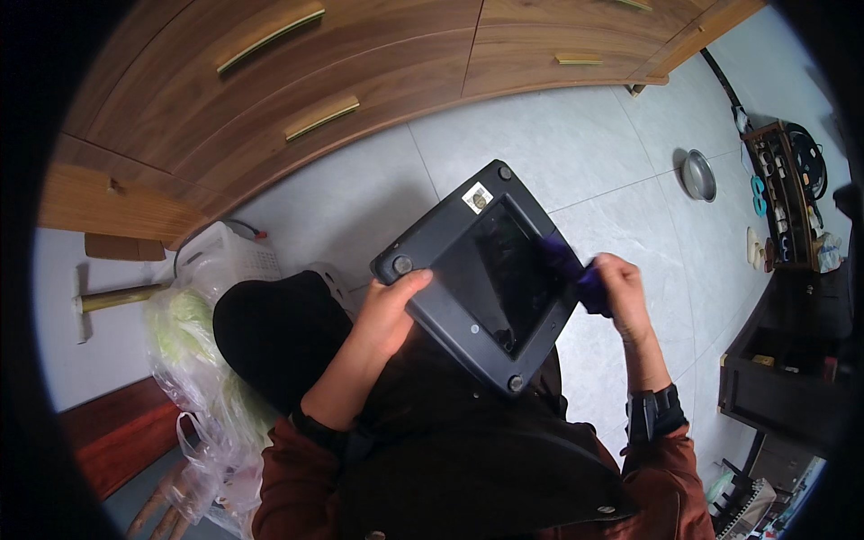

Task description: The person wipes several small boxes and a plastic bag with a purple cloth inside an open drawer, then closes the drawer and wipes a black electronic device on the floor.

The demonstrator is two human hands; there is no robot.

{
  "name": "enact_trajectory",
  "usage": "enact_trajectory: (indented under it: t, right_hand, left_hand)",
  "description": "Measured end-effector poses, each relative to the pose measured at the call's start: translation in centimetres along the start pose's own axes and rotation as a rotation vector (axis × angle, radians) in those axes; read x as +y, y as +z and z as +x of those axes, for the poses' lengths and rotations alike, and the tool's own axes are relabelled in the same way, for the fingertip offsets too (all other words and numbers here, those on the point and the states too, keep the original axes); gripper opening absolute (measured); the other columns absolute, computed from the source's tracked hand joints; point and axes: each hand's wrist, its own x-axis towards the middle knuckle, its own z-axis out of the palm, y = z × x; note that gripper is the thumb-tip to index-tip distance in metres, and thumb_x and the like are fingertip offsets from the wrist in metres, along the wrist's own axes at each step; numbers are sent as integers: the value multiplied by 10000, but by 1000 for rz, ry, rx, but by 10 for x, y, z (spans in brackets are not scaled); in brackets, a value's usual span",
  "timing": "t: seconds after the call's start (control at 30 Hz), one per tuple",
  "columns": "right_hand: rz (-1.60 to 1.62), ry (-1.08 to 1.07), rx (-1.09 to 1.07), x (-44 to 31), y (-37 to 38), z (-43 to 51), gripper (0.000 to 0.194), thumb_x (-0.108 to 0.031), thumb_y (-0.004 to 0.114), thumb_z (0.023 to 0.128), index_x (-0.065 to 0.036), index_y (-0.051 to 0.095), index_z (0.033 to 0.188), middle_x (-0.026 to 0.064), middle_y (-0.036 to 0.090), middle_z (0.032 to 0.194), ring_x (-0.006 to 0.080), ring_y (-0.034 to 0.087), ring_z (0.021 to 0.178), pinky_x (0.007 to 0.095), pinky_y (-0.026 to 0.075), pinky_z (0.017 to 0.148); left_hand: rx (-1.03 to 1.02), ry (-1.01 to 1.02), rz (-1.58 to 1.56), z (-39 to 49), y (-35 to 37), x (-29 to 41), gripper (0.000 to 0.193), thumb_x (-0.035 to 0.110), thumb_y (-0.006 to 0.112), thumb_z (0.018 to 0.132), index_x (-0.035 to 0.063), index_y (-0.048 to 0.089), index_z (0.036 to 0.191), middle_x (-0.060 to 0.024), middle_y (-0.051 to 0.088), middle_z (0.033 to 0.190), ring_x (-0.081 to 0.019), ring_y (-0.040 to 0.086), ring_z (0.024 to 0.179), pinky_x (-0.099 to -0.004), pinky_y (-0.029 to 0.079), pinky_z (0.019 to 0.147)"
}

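Observation:
A black rectangular device (442, 233), perhaps a scale or cooktop turned underside up, is tilted above my lap. Round feet show at three of its corners, and a white sticker with a printed code (477, 198) is near the far one. Its middle holds a dark, glossy recessed panel (516, 283). My left hand (391, 310) grips the device's left edge, thumb on the face beside a foot. In my right hand (619, 290) is a bunched dark purple cloth (594, 287), blurred, reaching over the device's right edge. Whether the cloth touches the panel I cannot tell.
Wooden drawers (378, 74) with gold handles stand ahead. At left are a white plastic basket (226, 250) and clear bags of green vegetables (189, 324). A metal bowl (698, 177) sits on the tiled floor, near a shoe rack (779, 196) and a dark cabinet (756, 378) at right.

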Motion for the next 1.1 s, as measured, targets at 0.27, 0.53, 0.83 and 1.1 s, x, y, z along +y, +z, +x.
enact_trajectory:
  t: [0.27, 0.53, 0.83, 1.1]
  right_hand:
    - [-439, -1032, -160, -62, 150, 5, 238, -201, 717, 822, -62, 676, 1011, 98, 625, 1068, 305, 560, 1009, 394, 458, 826]
    - [-750, -1123, 52, -34, 175, 83, 261, -344, 677, 840, -112, 665, 958, 42, 610, 1023, 274, 533, 958, 400, 408, 774]
    - [-798, -953, 81, -54, 183, 73, 196, -312, 658, 875, -132, 717, 929, 2, 650, 1007, 259, 546, 967, 408, 416, 760]
    - [-865, -861, 185, -69, 169, 104, 138, -208, 665, 884, -81, 716, 904, 58, 666, 921, 303, 564, 841, 382, 471, 764]
  left_hand:
    - [-127, 59, -2, 0, -13, -7, 356, 62, 646, 891, 45, 567, 1238, -66, 618, 1178, -199, 593, 1110, -362, 493, 957]
    - [-41, 23, -81, -1, -15, -8, 402, 38, 620, 891, 46, 527, 1282, -66, 596, 1215, -199, 581, 1125, -376, 475, 984]
    - [-11, 40, 25, -5, -4, -8, 367, -22, 647, 861, 43, 579, 1216, -31, 625, 1100, -135, 605, 997, -304, 507, 870]
    - [-65, 83, 141, -5, -2, -5, 409, -34, 659, 846, 48, 573, 1237, -17, 619, 1147, -117, 587, 1031, -290, 482, 903]
